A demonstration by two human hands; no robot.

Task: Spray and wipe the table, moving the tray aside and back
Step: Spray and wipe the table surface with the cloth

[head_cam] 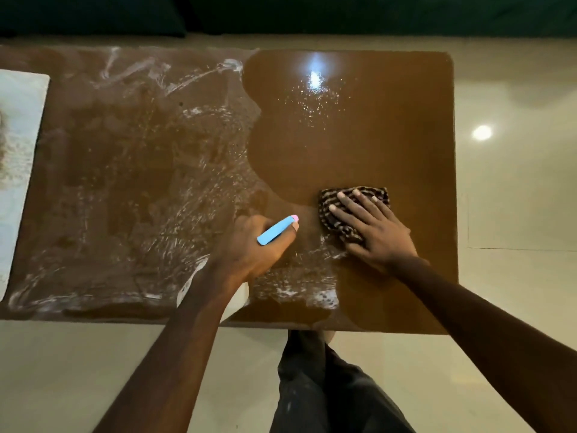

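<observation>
No text can be read; a small mark on the spray bottle [274, 231] under the left grip [259, 245] is too blurred.

- The left hand [249, 245] grips a spray bottle [276, 231] with a blue top and pink tip, low over the brown table [406, 120].
- The right hand [374, 232] presses flat, fingers spread, on a striped cloth [327, 196].
- White foamy streaks [156, 182] cover the table's left and middle; the right part is glossy.
- A pale tray [18, 135] lies at the left edge.
</observation>
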